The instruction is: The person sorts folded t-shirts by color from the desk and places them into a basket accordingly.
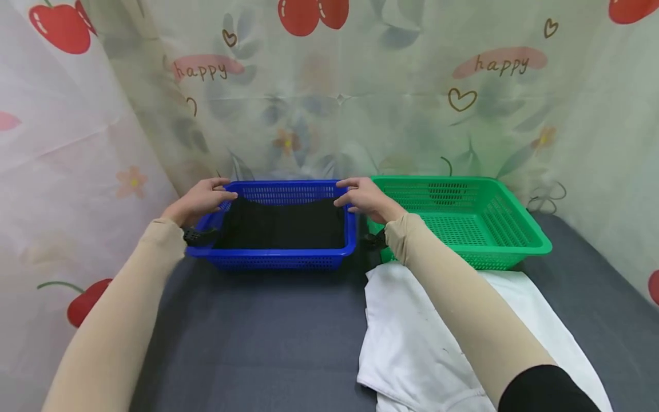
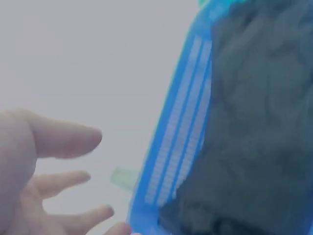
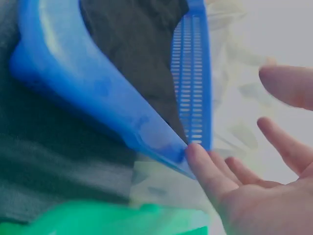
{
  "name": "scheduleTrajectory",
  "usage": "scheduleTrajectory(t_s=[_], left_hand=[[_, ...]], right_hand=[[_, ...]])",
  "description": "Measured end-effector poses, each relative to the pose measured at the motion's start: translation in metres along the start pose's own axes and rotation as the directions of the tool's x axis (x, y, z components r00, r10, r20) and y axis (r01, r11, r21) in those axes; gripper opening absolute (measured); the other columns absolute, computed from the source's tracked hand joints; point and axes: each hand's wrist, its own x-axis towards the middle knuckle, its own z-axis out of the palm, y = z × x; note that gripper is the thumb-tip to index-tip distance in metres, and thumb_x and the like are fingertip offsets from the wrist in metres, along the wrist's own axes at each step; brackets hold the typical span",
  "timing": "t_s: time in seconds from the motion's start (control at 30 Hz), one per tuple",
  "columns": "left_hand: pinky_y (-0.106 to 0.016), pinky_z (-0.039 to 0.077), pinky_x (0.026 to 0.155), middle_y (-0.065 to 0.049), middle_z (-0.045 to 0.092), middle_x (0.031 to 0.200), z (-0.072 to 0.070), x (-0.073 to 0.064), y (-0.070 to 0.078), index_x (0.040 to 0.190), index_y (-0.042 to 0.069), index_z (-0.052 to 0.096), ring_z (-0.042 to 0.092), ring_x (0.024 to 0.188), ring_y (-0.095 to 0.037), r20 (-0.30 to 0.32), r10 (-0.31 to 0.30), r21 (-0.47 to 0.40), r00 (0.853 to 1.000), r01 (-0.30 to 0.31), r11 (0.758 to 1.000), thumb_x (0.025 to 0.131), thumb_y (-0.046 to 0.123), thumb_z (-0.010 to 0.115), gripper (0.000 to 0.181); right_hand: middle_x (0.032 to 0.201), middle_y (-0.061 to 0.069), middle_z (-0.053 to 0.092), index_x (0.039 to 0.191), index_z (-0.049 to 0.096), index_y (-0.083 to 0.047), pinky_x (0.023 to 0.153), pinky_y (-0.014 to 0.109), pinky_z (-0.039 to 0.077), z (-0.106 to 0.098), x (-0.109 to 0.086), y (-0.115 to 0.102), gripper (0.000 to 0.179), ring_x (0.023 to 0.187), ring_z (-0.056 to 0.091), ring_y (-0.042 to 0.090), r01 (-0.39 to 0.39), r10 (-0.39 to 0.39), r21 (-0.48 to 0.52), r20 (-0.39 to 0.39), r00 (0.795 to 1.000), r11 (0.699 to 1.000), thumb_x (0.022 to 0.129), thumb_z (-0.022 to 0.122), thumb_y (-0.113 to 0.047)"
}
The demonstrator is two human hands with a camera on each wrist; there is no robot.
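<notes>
Flanking side rims of blue basket [image 1: 273, 252], centre-left | left hand [image 1: 199, 200], right hand [image 1: 369, 198]: fingers spread, gripping nothing | green basket [image 1: 507, 250] beside, centre-right | wide grey tabletop [image 1: 268, 337], lower centre

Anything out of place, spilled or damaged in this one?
Nothing stands out: the black cloth lies inside the blue basket, the green basket stands upright beside it, and the white cloth lies, slightly creased, on the grey table. No spill or breakage shows.
</notes>
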Motion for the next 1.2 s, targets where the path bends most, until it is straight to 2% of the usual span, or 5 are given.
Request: scheduleTrajectory(t_s=[0.3,0.5,0.63,0.9,1.2], left_hand=[[-0.041,0.047,0.097,-0.021,0.044,0.144,0.075,-0.031,0.031,0.146,-0.001,0.04,0.047,0.127,-0.033,-0.225,0.198,-0.146,0.954,-0.234,0.961,0.102,0.008,0.053,0.048],[-0.04,0.052,0.089,-0.013,0.052,0.136,0.138,-0.063,0.048,0.141,0.006,0.048,0.055,0.118,-0.029,-0.102,0.309,-0.257,0.946,-0.325,0.91,0.102,0.01,0.056,0.041],[-0.042,0.052,0.089,-0.017,0.051,0.138,0.181,-0.08,0.05,0.141,0.004,0.048,0.056,0.117,-0.031,0.034,0.334,-0.298,0.942,-0.309,0.903,0.101,0.008,0.057,0.042],[-0.046,0.047,0.096,-0.013,0.047,0.143,0.247,-0.099,0.036,0.147,0.013,0.044,0.05,0.125,-0.029,0.194,0.252,-0.218,0.948,-0.209,0.953,0.098,0.016,0.061,0.052],[-0.053,0.04,0.101,-0.019,0.036,0.15,0.276,-0.104,0.026,0.153,0.019,0.036,0.042,0.132,-0.036,0.24,0.149,-0.285,0.959,-0.077,0.956,0.095,0.019,0.066,0.065]], right_hand=[[0.135,0.013,0.054,0.135,0.057,-0.002,0.095,0.045,0.048,-0.031,-0.052,0.004,0.037,0.12,0.054,0.029,0.09,-0.089,-0.003,0.061,0.994,0.996,0.098,0.06,-0.006],[0.135,0.015,0.054,0.133,0.057,0.001,0.099,0.048,0.044,-0.058,-0.105,0.008,0.038,0.12,0.054,0.035,0.126,-0.131,0.056,0.088,0.988,0.99,0.097,0.064,-0.012],[0.133,0.016,0.055,0.131,0.058,0.0,0.099,0.049,0.044,-0.076,-0.139,0.019,0.039,0.117,0.056,0.034,0.123,-0.127,0.055,0.084,0.988,0.991,0.097,0.065,-0.016],[0.133,0.016,0.056,0.132,0.057,0.002,0.095,0.042,0.048,-0.108,-0.202,0.06,0.04,0.115,0.059,0.029,0.102,-0.102,-0.001,0.05,0.994,0.995,0.098,0.064,-0.019],[0.123,0.007,0.064,0.131,0.055,0.009,0.088,0.039,0.052,-0.153,-0.259,0.119,0.032,0.109,0.063,0.024,0.139,-0.135,0.072,-0.057,0.989,0.988,0.102,0.054,-0.004]])
